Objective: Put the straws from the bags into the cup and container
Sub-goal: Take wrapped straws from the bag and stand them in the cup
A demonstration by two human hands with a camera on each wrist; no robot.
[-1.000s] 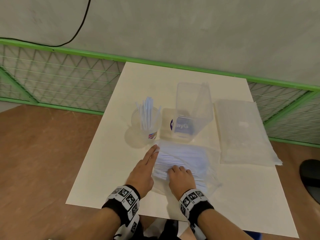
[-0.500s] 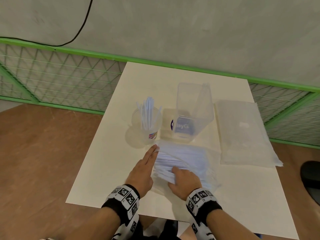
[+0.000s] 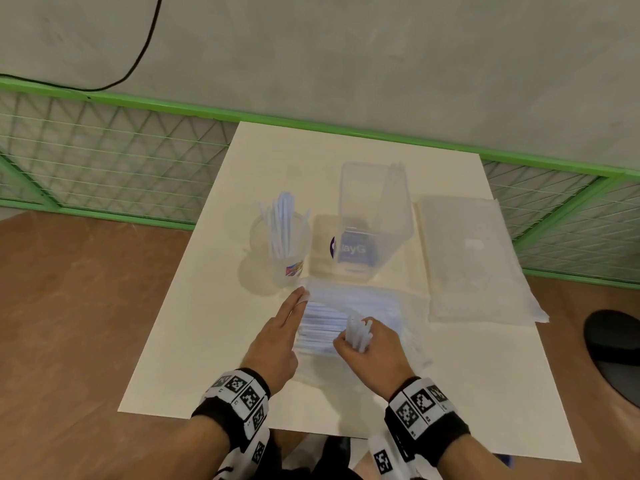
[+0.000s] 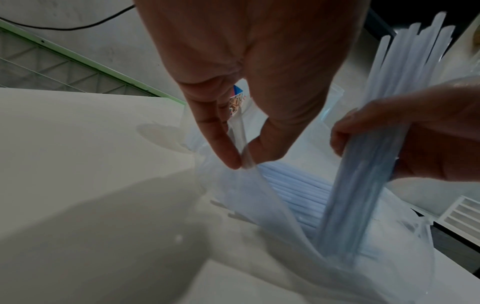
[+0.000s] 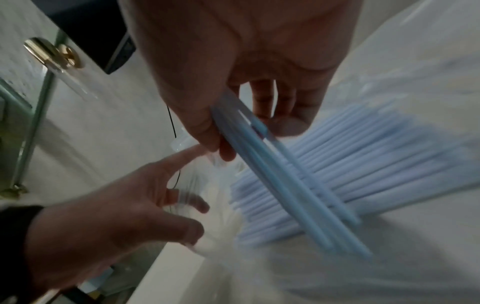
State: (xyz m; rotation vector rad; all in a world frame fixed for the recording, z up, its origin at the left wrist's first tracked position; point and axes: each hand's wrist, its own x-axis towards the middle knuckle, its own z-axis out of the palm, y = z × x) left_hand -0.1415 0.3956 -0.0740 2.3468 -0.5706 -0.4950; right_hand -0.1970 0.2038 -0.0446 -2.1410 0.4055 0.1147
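Straws (image 5: pixel 298 185) blurred beneath right hand (image 5: pixel 246 72)

**Pale blues on a cream table**

The table (image 3: pixel 194 341) is cream. The straws in the bag (image 3: pixel 323 323) are pale blue-white, and so is the bunch of straws (image 4: pixel 384 144) in the right hand (image 3: pixel 375 351). The cup (image 3: pixel 277 268) is clear with a small red, blue and white sticker; the container (image 3: pixel 372 216) is clear with a blue label in white letters. Both wristbands (image 3: pixel 239 393) are black, set with black-and-white checkered squares. The rail (image 3: pixel 138 102) is bright green, the floor (image 3: pixel 69 323) reddish brown, the wall (image 3: pixel 346 46) grey.
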